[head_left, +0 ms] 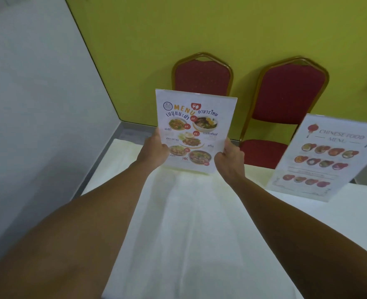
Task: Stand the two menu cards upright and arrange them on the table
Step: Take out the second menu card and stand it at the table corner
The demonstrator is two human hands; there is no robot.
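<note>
Left hand (156,147) pinches the lower left edge of the Thai menu card (194,130), right hand (229,157) clamps the lower right corner — so it's held upright, long axis vertical, near the far edge of the table (199,223). Bottom edge looks right at the cloth, can't tell if touching. Chinese menu card (327,158) already stands off to the right, well apart, so I'd guess this one just gets set straight down.

White tablecloth (199,234), red gold-framed chairs (286,98), yellow-green wall (221,29)
</note>
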